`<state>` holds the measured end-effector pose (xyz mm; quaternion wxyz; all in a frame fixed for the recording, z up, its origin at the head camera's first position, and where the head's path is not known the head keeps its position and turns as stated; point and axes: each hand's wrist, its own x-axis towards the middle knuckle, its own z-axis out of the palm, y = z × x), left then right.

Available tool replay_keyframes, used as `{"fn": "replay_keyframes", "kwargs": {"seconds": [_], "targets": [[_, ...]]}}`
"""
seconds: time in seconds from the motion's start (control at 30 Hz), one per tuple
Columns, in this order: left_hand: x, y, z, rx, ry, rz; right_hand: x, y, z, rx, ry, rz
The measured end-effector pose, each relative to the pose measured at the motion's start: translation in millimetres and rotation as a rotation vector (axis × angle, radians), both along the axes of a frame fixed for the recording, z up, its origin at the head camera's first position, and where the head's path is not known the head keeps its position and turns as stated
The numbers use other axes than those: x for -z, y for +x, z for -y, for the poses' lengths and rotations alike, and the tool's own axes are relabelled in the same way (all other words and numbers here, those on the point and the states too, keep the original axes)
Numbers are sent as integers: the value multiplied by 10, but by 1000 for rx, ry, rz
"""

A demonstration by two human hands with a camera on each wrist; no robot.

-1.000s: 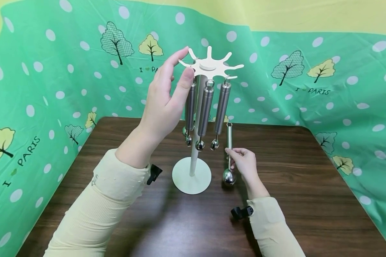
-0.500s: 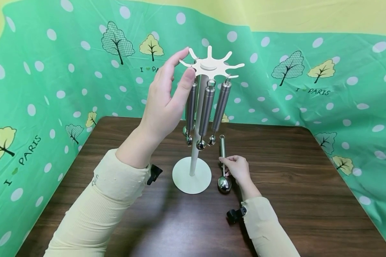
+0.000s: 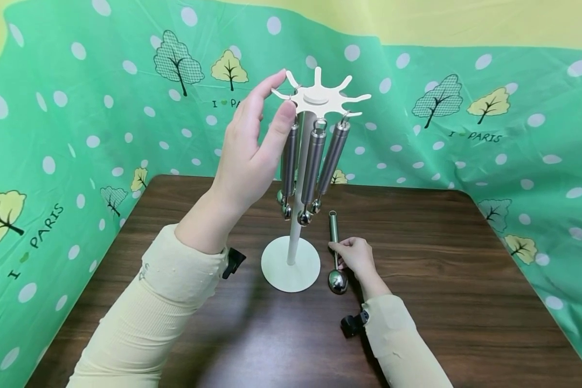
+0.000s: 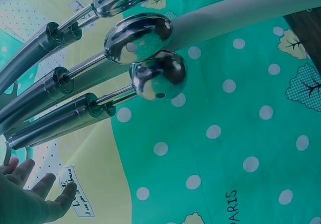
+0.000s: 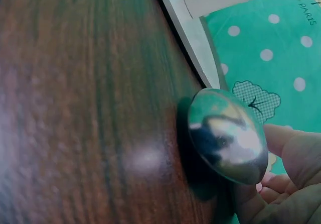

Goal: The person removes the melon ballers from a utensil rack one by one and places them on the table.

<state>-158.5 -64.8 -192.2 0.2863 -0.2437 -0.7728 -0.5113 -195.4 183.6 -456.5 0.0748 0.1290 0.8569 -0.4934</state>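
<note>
My right hand (image 3: 356, 257) pinches the thin neck of a metal scoop (image 3: 338, 281) between thumb and fingers. The scoop's round bowl is toward me and close over the tabletop, its looped handle pointing away. In the right wrist view the shiny scoop bowl (image 5: 228, 136) hides part of the fingers. A white rack (image 3: 316, 99) with curved arms stands upright, and several metal scoops (image 3: 314, 161) hang from its hooks. My left hand (image 3: 252, 145) is raised at the rack's left side, thumb and forefinger extended against its arms. Bowls of the hanging scoops (image 4: 138, 38) fill the left wrist view.
The rack's round white base (image 3: 291, 269) stands on a dark wooden table (image 3: 441, 280), just left of the held scoop. A green dotted cloth (image 3: 397, 140) with printed trees hangs behind and around the table.
My right hand has moved toward me and slightly left, bringing the scoop lower beside the base. The right-hand hanging scoop has swung left. My left hand has stayed at the rack.
</note>
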Motion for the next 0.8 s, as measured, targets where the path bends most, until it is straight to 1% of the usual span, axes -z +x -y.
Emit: {"fn": "replay_keyframes", "kwargs": {"seconds": [0.2,0.3,0.47,0.67,0.8], "targets": [[-24,7,2,7,6,16,-6,-16,9,1,27,2],[-23,6,1,3,7,5,-4,-23,17,11,29,-1],[-25,10,2,5,9,10,-7,-24,32,20,36,3],[-25,17,2,6,6,19,-18,-6,25,7,73,1],[-21,14,-4,5,3,19,-25,7,-7,4,46,6]]}}
